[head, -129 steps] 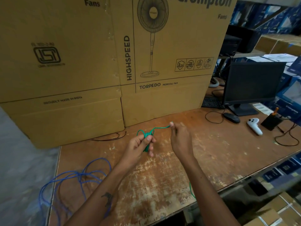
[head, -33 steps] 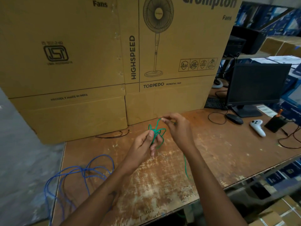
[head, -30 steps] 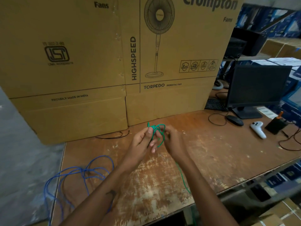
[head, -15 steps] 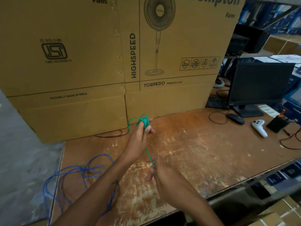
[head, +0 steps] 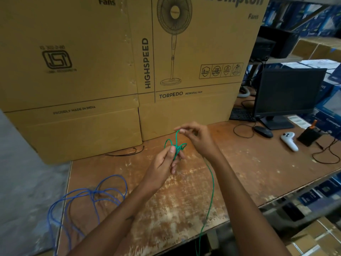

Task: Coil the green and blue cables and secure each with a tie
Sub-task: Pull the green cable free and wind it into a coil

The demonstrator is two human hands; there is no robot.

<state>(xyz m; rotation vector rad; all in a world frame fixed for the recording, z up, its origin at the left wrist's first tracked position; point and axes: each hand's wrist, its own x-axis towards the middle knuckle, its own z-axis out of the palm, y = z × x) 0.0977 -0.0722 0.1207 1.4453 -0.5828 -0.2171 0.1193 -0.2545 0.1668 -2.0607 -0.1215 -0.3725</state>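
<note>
Half a second earlier the right hand (head: 198, 139) was seen low and near the camera, drawing the green cable (head: 211, 183) down towards the front edge; now it has been raised above and just behind the left hand (head: 164, 160), and the strand is pinched between its thumb and forefinger at the top of an upright loop. The small bundle of loops has been kept clasped in the left hand, whose fingers (head: 173, 150) are curled round it; the bundle now sits nearer the middle of the surface (head: 249, 172) than before. From the bundle the thin, smooth green strand is led in a long curve under the right forearm and over the front edge, where it hangs out of sight.

The blue cable (head: 88, 196) has been left unmoved at the left corner, lying in loose, overlapping round loops, part of them spilling past the edge. A thin dark tie (head: 127, 153) lies flat at the foot of the cardboard boxes (head: 92, 71), which are matt brown and printed with a pedestal fan drawing. The wooden surface is worn, with pale scuffed patches through its reddish finish. At the right a dark monitor (head: 287, 93), a black mouse (head: 263, 131) and a white controller (head: 289, 141) are seen.
</note>
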